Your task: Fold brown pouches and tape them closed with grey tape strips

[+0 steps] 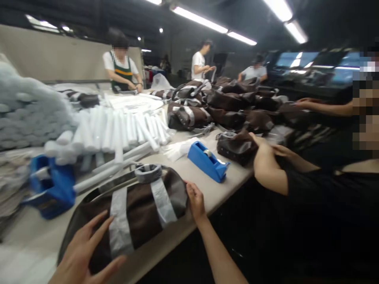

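Bag (142, 213): lies lengthwise along the near edge of the table (217, 191), dark brown, opening upward.
White bands (120, 225): run down the near side of the bag as a pair; the right one meets a grey-wrapped handle loop (148, 177) at the rim.
Left hand (85, 244): spread, fingers apart and thumb wide, over the left part of the bag; cannot tell how firmly touching.
Right hand (195, 199): touches the right end of the bag with fingers close together; cannot tell whether pinching or merely pressing.
Blue tape dispenser (204, 159): stands beyond the right hand, in from the near edge of the table.
Second blue dispenser (55, 185): stands left of the bag, blurred.
White rolls (118, 130): lie side by side across mid-table, with a taller stack (26, 110) at left.
Heap of brown bags (225, 100): spreads toward the far edge.
Co-worker's hand (259, 142): touches another brown bag (237, 146) near the same table edge.
Person in striped apron (121, 73): stands at the far edge, head bent.
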Demonstrator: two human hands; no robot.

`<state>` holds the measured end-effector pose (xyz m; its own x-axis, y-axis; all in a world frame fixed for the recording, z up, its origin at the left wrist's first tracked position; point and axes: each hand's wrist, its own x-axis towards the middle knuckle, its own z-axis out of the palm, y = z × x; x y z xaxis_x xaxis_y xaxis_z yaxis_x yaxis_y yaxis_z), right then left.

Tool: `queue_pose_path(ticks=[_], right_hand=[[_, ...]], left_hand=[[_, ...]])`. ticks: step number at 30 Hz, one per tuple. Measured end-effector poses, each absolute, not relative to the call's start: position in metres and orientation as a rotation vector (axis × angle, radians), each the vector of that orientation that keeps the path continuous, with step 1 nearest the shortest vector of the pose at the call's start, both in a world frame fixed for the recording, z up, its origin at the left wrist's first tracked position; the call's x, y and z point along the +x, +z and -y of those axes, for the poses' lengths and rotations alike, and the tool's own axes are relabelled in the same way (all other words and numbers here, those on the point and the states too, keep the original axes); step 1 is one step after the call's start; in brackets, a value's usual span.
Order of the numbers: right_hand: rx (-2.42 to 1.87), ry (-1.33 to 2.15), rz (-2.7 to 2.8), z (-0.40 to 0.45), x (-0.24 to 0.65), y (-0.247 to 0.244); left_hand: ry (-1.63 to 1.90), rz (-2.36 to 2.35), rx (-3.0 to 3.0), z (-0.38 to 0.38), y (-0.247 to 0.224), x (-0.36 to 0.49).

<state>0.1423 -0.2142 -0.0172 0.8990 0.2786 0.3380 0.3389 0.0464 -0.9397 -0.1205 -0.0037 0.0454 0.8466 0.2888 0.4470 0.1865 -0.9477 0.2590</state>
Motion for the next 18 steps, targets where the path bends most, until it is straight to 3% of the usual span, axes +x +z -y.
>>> queue_pose_path(ticks=[4,8,12,18], right_hand=[[-1.558,-0.011,0.493,0.212,0.147,-0.021],[-1.589,-0.169,0.455,0.220,0.134,0.006],[-1.666,-0.388,0.988,0.230,0.117,0.066],[-1.870,-0.259,1.561,0.191,0.141,0.121]], left_hand=[[0.870,-0.461,3.054,0.026,0.071,-0.107],[0.580,-0.246,3.205,0.044,0.058,-0.098],[0.424,-0.245,3.162,0.040,0.046,-0.105],[0.492,-0.319,2.990,-0.008,0.101,-0.065]])
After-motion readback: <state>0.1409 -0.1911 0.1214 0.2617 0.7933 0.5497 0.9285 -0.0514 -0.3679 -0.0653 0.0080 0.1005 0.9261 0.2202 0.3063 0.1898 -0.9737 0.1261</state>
